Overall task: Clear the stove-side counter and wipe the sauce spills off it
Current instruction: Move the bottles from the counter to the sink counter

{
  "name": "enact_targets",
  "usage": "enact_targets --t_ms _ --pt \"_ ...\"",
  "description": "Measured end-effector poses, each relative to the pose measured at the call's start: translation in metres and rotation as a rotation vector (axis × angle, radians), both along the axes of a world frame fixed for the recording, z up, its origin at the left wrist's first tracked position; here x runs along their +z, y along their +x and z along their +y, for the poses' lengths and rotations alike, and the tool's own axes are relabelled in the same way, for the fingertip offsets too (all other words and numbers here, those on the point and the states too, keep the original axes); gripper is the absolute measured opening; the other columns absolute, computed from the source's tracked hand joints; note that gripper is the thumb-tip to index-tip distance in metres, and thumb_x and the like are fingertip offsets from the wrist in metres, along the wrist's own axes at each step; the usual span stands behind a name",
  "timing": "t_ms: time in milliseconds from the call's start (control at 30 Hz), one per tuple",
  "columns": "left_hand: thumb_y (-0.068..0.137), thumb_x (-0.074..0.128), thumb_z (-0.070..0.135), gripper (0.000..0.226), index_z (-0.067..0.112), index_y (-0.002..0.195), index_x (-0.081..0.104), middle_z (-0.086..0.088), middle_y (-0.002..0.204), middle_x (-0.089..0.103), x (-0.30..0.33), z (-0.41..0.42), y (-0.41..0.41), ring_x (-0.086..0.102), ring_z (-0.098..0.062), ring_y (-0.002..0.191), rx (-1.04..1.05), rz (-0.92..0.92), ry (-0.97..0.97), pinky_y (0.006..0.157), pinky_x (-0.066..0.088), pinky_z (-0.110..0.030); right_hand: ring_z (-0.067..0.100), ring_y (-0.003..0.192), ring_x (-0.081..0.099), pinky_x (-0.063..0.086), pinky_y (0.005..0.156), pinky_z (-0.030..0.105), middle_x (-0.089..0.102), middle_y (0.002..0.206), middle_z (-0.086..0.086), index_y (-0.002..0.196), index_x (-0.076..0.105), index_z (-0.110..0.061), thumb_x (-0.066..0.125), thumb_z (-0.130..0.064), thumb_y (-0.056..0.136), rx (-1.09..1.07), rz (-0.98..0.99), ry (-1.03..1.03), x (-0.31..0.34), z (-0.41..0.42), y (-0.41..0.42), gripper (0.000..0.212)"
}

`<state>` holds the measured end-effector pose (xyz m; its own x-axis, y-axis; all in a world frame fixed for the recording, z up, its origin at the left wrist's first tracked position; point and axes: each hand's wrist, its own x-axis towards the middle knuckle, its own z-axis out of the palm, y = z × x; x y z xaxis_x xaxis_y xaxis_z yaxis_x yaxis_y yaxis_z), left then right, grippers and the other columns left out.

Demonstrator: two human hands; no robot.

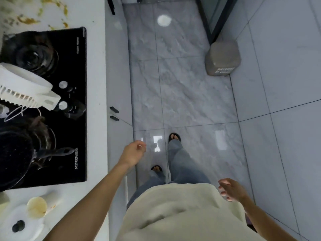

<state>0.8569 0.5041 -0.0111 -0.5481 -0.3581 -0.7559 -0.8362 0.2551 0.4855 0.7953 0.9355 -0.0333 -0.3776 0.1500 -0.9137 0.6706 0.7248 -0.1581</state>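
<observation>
Both the left hand (134, 152) and right hand (231, 189) are hanging loosely curled, holding nothing, beside the sauce-spattered counter (97, 66) whose long axis is running away from the person.

We wear a loose cream top (178, 211), its hem falling at six o'clock, over wide faded blue-grey jeans (182, 164). Black open-toed sandals (174, 137) show at twelve o'clock. Both forearms are bare, unsleeved.

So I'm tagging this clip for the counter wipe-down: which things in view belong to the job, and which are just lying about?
Job:
sauce spills
counter
stained cup
pan
white appliance
left hand and right hand, both holding nothing

Lying about:
jug on the floor
stove
</observation>
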Motion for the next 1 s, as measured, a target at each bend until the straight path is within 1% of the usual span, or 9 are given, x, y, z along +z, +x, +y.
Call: enact_targets --t_ms 100,167,367,500,600,667,733,867,1000 --pt "0.103 0.061 0.029 0.016 0.022 0.105 0.075 -0.004 0.105 0.077 -0.004 -0.010 -0.034 0.075 -0.021 0.095 -0.008 -0.072 0.026 0.095 0.059 -0.033 0.025 0.071 0.067 0.049 0.066 0.033 0.074 0.089 0.013 0.109 0.069 -0.007 0.058 -0.020 0.103 0.038 0.054 -0.003 -0.005 -0.018 -0.058 0.019" --pt "0.103 0.060 0.029 0.020 0.018 0.099 0.077 -0.006 0.101 0.079 -0.007 -0.016 -0.049 0.077 -0.026 0.095 0.018 -0.139 0.037 0.096 0.060 -0.039 0.023 0.070 0.068 0.050 0.066 0.033 0.075 0.089 0.012 0.106 0.070 -0.010 0.058 -0.024 0.102 0.061 0.095 -0.021 -0.004 -0.040 -0.100 0.019" --pt "0.105 0.056 0.022 0.021 0.020 0.092 0.072 -0.008 0.094 0.078 -0.014 -0.037 -0.055 0.076 -0.032 0.091 0.072 -0.294 0.024 0.072 0.051 -0.032 0.018 0.081 0.071 0.054 0.067 0.025 0.073 0.099 0.003 0.109 0.067 -0.019 0.054 -0.030 0.103 0.181 0.188 -0.140 0.013 -0.127 -0.232 0.018" --pt "0.105 0.060 0.025 0.014 0.023 0.097 0.070 -0.004 0.095 0.078 -0.014 -0.055 -0.058 0.076 -0.019 0.082 0.104 -0.403 0.040 0.063 0.053 -0.023 0.016 0.084 0.072 0.055 0.070 0.025 0.074 0.098 -0.001 0.106 0.068 -0.025 0.056 -0.030 0.102 0.220 0.249 -0.228 0.017 -0.186 -0.304 0.013" --pt "0.104 0.060 0.025 0.014 0.019 0.102 0.072 0.001 0.087 0.077 -0.017 -0.074 -0.072 0.073 -0.010 0.073 0.113 -0.416 0.040 0.052 0.049 -0.016 0.014 0.084 0.073 0.056 0.070 0.023 0.074 0.097 -0.004 0.103 0.067 -0.029 0.057 -0.030 0.102 0.276 0.281 -0.253 0.015 -0.222 -0.347 0.010" --pt "0.103 0.060 0.024 0.014 0.020 0.097 0.072 0.004 0.082 0.075 -0.015 -0.090 -0.099 0.070 -0.008 0.070 0.105 -0.403 0.033 0.052 0.049 -0.016 0.016 0.085 0.073 0.056 0.071 0.024 0.074 0.099 -0.003 0.107 0.068 -0.026 0.057 -0.030 0.102 0.292 0.281 -0.249 0.015 -0.240 -0.370 0.012" --pt "0.104 0.057 0.021 0.017 0.018 0.093 0.070 -0.001 0.086 0.075 -0.016 -0.108 -0.134 0.070 -0.014 0.073 0.068 -0.402 0.052 0.061 0.055 -0.024 0.018 0.087 0.073 0.056 0.072 0.025 0.074 0.101 0.000 0.112 0.067 -0.023 0.056 -0.030 0.103 0.313 0.267 -0.234 0.014 -0.251 -0.387 0.016" --pt "0.109 0.052 0.016 0.026 -0.002 0.116 0.069 -0.021 0.115 0.075 -0.014 -0.143 -0.222 0.073 -0.038 0.107 0.115 -0.353 0.070 0.097 0.058 -0.046 0.026 0.090 0.071 0.050 0.068 0.023 0.073 0.105 0.010 0.115 0.066 -0.013 0.053 -0.026 0.105 0.308 0.192 -0.160 0.014 -0.255 -0.407 0.021" --pt "0.110 0.055 0.028 0.029 0.006 0.125 0.068 -0.015 0.123 0.072 -0.002 -0.175 -0.317 0.072 -0.032 0.109 0.131 -0.261 0.051 0.104 0.058 -0.041 0.022 0.078 0.070 0.049 0.059 0.024 0.075 0.096 0.011 0.110 0.068 -0.010 0.054 -0.020 0.104 0.269 0.111 -0.041 0.012 -0.243 -0.425 0.018"
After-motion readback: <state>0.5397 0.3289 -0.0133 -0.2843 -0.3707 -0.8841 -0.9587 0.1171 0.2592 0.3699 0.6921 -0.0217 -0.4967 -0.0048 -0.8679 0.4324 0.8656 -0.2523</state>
